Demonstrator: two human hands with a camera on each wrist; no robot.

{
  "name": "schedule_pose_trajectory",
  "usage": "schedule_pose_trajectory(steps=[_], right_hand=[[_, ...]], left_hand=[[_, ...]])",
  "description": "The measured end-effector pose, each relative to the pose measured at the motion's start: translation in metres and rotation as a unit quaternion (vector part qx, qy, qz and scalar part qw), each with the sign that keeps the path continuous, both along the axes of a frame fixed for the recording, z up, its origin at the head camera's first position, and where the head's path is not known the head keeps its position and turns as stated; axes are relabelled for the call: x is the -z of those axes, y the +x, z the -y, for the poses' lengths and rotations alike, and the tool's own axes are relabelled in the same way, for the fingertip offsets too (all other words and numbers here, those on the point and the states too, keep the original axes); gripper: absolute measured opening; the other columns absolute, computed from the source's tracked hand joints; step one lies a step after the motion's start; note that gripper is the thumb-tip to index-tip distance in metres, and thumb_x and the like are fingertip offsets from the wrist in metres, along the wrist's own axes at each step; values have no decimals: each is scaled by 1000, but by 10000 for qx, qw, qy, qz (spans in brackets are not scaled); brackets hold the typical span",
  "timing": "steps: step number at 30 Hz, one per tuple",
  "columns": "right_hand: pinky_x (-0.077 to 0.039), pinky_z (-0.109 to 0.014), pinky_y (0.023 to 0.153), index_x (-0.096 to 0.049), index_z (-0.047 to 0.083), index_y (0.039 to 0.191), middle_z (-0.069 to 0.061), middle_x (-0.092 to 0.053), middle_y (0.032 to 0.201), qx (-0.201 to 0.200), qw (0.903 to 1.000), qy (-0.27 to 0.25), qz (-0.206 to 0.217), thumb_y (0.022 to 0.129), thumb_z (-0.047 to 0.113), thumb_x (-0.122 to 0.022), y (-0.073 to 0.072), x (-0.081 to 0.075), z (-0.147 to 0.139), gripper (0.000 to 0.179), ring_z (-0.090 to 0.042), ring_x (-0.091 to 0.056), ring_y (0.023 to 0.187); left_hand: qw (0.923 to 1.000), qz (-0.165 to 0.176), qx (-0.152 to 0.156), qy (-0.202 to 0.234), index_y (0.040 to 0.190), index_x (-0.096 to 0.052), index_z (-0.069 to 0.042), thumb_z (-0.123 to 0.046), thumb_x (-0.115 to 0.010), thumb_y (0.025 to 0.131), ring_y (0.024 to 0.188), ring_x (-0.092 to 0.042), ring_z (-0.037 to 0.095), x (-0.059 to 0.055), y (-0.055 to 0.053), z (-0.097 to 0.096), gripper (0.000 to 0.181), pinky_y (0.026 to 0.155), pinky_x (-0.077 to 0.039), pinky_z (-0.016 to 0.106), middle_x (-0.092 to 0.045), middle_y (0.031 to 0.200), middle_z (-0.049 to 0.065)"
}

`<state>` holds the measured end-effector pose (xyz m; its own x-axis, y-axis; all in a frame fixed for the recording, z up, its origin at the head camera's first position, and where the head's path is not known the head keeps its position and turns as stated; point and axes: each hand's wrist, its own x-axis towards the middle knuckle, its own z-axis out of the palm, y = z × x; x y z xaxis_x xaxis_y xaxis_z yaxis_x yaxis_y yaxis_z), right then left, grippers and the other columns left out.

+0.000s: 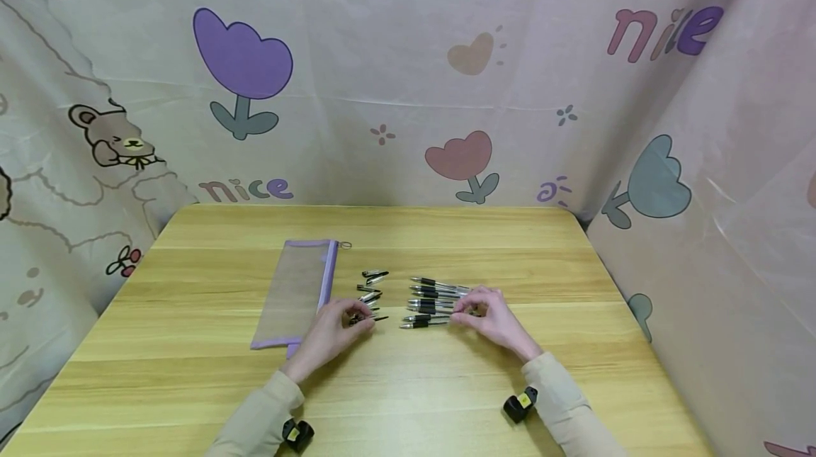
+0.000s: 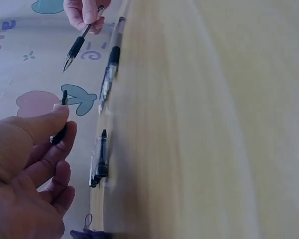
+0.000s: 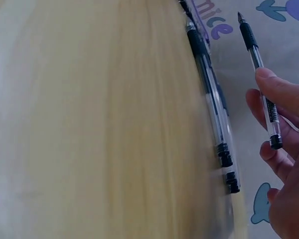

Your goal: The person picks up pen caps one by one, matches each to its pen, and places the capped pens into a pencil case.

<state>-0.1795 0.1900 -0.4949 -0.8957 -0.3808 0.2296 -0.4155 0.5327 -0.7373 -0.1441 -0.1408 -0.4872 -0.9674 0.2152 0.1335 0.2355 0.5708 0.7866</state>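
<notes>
My left hand [image 1: 334, 329] pinches a small black-tipped pen cap [image 2: 59, 135] between thumb and fingers, raised off the table. In my right hand [image 1: 491, 315] is a clear-barrelled gel pen [image 3: 249, 37] with a black grip, uncapped, its tip pointing toward the left hand. Pen and cap are apart. Several uncapped pens [image 1: 433, 294] lie side by side on the table by the right hand. Several loose caps [image 1: 372, 276] lie in a column close to the left hand, some partly hidden by its fingers.
A flat mesh pouch [image 1: 296, 294] with purple edging and a zip lies left of the caps. A small ring [image 1: 346, 245] sits at its far corner. The wooden table [image 1: 446, 400] meets a printed curtain [image 1: 357, 74] at the back and sides.
</notes>
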Motion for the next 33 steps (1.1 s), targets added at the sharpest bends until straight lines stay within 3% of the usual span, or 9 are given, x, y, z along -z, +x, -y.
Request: schedule_pose_trajectory(steps=[5,12,19,26,33], right_hand=[[-28,-41,100,-76,20,92,5,-73,93,48,9996,-161,235,81,20,-83,0,-4,3,13,-13,-60,92],[-28,-45,103,-77,18,91,1,-74,92,-38,9990,-362,242,80,19,-83,0,-8,7,13,-8,-59,90],[-25,-51,107,-77,19,90,3,-73,94,-110,9985,-356,392,81,20,-83,2,-10,11,11,-5,-56,90],[-24,-52,108,-77,17,90,1,-73,94,-217,9986,-354,313,81,18,-82,3,-10,13,11,-5,-57,90],[-20,-56,111,-76,18,90,1,-71,92,-286,9982,-380,370,81,19,-82,3,-9,16,11,-15,-58,90]], left_hand=[[9985,-51,256,487,103,-74,-14,-18,-74,91,92,-63,9,-2,-2,-2,13,89,-51,33,-73,96,-4],[9960,92,422,776,111,-72,-6,-18,-72,93,94,-64,9,-5,-3,-6,21,92,-53,36,-74,103,2],[9952,143,485,839,111,-72,-8,-21,-72,93,96,-65,15,-6,-2,-10,22,88,-54,34,-74,106,4],[9954,139,552,776,111,-72,-11,-22,-71,93,102,-66,22,-6,-2,-12,21,93,-54,45,-74,110,5],[9954,98,633,718,111,-72,-11,-24,-71,94,102,-67,22,-5,-1,-12,21,92,-54,44,-74,112,6]])
